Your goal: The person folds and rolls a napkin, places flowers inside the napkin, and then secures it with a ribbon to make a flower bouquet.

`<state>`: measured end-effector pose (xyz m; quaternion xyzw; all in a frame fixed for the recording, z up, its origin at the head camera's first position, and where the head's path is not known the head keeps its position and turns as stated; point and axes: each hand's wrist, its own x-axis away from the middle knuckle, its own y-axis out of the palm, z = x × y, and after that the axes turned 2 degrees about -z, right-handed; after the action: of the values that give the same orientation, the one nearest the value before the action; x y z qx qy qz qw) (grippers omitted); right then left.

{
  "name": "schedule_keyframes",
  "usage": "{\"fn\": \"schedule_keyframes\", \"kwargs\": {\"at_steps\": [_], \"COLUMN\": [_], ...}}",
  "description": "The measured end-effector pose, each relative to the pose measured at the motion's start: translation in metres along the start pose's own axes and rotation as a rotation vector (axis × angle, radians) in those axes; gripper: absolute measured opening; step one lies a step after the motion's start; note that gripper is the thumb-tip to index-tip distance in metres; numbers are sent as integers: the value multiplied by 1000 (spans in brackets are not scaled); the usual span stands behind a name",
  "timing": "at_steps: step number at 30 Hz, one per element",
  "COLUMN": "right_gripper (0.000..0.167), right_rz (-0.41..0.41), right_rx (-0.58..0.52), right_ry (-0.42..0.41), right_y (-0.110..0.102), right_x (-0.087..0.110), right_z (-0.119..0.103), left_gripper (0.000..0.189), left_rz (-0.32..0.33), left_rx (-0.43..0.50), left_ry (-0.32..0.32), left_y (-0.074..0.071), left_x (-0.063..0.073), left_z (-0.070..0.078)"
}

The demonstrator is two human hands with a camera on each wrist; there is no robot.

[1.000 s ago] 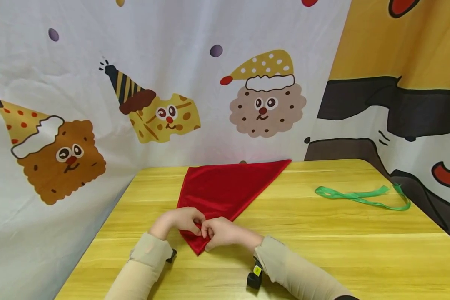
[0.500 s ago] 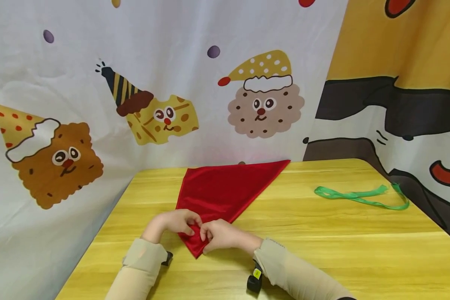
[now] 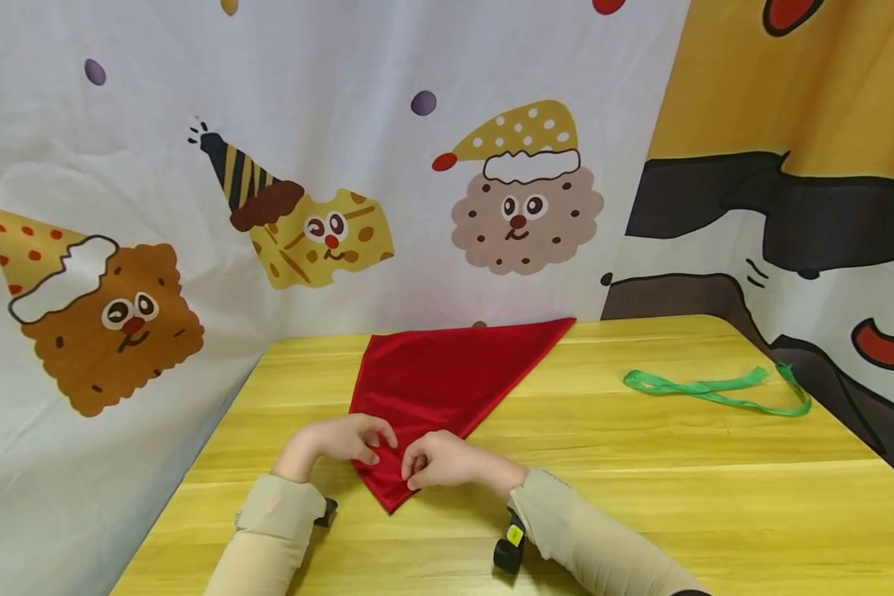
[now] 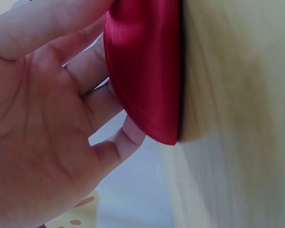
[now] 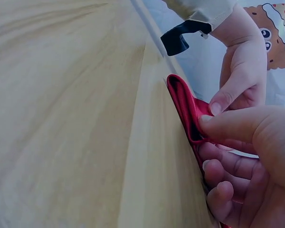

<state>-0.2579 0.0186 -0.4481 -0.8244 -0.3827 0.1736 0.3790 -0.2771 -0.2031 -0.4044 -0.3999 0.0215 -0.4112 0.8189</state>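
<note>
A shiny red cloth (image 3: 432, 372), roughly triangular with a long point at the far right, lies on the table. My left hand (image 3: 343, 437) rests at its near left side, thumb and fingers loosely bent and spread. The left wrist view shows those fingers along the curved edge of the red cloth (image 4: 147, 71). At the near right edge, my right hand (image 3: 447, 461) pinches the cloth between thumb and forefinger. The right wrist view shows folded layers of the red cloth (image 5: 180, 102) by my right thumb, with its other fingers curled beside the edge.
A loosely looped green ribbon (image 3: 715, 389) lies at the far right of the yellow wood-grain table (image 3: 641, 505). Behind the table hangs a white curtain (image 3: 387, 74) printed with cartoon biscuits and cheese. Each wrist carries a small black camera.
My hands have drawn apart from where they nearly met: the left shifted left, its fingers spreading, the right slightly right. The cloth's near corner lies flatter; the ribbon has stayed put.
</note>
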Motion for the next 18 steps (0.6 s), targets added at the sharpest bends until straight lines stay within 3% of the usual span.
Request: {"fn": "schedule_keyframes", "kwargs": {"at_steps": [10,18], "right_gripper": [19,17], "right_rz": [17,28], "right_rx": [93,121], "right_ry": [25,32], "right_y": [-1,-1], "right_x": [-1,0], "right_z": [-1,-3], "left_gripper": [23,17], "left_rz": [-45,-89], "left_rx": [47,88], "left_ry": [33,71], "left_y": [-4,-6], "left_x": [1,2], "left_z": [-8,-11]}}
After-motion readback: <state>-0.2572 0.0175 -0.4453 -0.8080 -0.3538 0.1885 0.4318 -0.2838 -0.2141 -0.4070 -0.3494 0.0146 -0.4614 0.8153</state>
